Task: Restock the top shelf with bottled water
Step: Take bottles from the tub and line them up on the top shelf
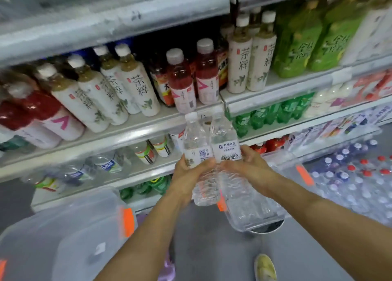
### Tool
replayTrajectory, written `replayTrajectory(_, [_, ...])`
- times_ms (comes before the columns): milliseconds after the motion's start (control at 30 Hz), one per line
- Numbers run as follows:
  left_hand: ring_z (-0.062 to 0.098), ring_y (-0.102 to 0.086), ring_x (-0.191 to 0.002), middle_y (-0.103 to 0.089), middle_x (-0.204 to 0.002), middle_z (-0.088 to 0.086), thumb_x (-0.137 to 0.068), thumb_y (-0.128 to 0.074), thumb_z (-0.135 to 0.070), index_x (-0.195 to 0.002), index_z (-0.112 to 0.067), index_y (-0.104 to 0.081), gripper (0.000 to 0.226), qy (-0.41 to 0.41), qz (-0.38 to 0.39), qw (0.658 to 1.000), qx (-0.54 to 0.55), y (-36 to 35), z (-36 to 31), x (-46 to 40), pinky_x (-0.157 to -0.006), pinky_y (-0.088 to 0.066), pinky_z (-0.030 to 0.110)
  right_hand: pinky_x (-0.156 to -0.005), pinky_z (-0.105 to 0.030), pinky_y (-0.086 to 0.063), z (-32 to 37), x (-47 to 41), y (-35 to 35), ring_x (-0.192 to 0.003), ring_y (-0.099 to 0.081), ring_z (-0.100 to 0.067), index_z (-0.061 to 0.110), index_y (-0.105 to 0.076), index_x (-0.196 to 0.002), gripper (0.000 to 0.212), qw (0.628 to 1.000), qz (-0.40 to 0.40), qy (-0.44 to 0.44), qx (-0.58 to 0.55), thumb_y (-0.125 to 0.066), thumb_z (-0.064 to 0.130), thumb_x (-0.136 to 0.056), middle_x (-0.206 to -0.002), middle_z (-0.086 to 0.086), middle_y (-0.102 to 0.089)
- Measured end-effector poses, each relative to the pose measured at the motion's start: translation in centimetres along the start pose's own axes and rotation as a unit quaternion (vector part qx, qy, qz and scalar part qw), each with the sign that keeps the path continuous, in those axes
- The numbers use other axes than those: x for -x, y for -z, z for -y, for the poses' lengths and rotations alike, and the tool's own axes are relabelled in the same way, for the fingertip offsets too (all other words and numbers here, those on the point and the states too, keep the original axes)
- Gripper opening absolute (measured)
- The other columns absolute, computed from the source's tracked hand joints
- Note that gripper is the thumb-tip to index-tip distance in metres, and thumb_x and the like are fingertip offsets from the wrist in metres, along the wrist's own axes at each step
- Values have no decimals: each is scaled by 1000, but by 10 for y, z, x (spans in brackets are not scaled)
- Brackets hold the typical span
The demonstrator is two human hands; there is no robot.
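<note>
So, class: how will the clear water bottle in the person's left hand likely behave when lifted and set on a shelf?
The water bottle looks full, so probably heavy for its size. Its thin ribbed plastic may dent under the left hand. Tall and narrow, it could tip if set down carelessly.

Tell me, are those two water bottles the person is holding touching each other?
Touching. The head view shows the left water bottle and right water bottle pressed side by side with no gap at the labels, held by the left hand and right hand.
</note>
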State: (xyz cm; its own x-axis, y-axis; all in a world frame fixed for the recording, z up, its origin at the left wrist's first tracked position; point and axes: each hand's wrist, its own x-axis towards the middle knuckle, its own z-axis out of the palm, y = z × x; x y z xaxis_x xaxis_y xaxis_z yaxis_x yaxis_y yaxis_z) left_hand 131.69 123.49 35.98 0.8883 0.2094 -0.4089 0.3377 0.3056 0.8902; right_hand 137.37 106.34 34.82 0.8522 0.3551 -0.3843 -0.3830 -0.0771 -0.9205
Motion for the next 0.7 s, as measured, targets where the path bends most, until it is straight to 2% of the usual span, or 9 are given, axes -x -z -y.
replayTrajectory(67, [24, -73, -94, -76, -101, 8, -68, -83, -9, -117, -8, -64, 52, -32, 1, 999, -11, 22, -29, 19, -81, -59, 35, -87, -32, -56, 27, 12, -27, -99, -72, -17, 12, -56, -124, 62, 999, 15, 32, 18, -87, 11, -71, -107, -2, -75])
replayTrajectory(133, [19, -74, -90, -77, -100, 6, -75, -79, -5, -112, -12, -65, 41, -65, 3, 998, -19, 44, -58, 39, -74, -58, 27, -80, -24, -56, 57, 27, -57, -97, -72, -15, 13, -60, -120, 49, 996, 41, 71, 40, -82, 7, -76, -105, -2, -75])
replayTrajectory(200, [17, -74, -88, -77, -98, 4, -76, -78, -6, -113, -12, -65, 39, -101, 2, 995, -26, 65, -90, 59, -72, -58, 27, -73, -18, -55, 87, 41, -86, -91, -73, -11, 15, -64, -113, 38, 991, 52, 108, 59, -79, 6, -79, -101, 1, -76])
replayTrajectory(300, [23, -73, -95, -76, -103, 7, -74, -80, -12, -122, -7, -62, 51, -161, 18, 986, -42, 94, -137, 89, -73, -59, 28, -78, -22, -56, 129, 60, -130, -92, -73, -12, 16, -64, -114, 41, 982, 59, 163, 74, -81, 12, -78, -102, 2, -76])
replayTrajectory(400, [22, -74, -92, -77, -100, 4, -69, -81, -16, -116, -13, -63, 50, -217, 8, 975, -49, 117, -180, 119, -68, -58, 26, -76, -23, -57, 165, 74, -167, -93, -73, -14, 14, -64, -115, 42, 971, 65, 217, 79, -82, 14, -77, -102, 0, -76])
replayTrajectory(533, [23, -74, -90, -76, -101, 6, -67, -81, -19, -121, -7, -62, 58, -259, 9, 964, -63, 136, -227, 147, -65, -57, 26, -85, -34, -59, 212, 92, -201, -95, -73, -19, 11, -68, -112, 40, 955, 66, 276, 89, -83, 11, -75, -101, -3, -76])
replayTrajectory(600, [25, -73, -92, -76, -102, 5, -62, -89, -26, -120, -10, -63, 65, -276, 13, 957, -83, 141, -249, 158, -69, -58, 30, -87, -38, -58, 234, 100, -211, -95, -73, -20, 10, -69, -110, 36, 948, 70, 297, 90, -82, 9, -76, -100, -4, -76])
replayTrajectory(700, [22, -73, -91, -76, -102, 4, -58, -90, -35, -119, -14, -64, 69, -311, 3, 945, -99, 146, -276, 169, -71, -59, 34, -88, -40, -57, 266, 107, -224, -94, -73, -19, 13, -71, -105, 32, 939, 66, 326, 90, -83, 11, -75, -98, -2, -77])
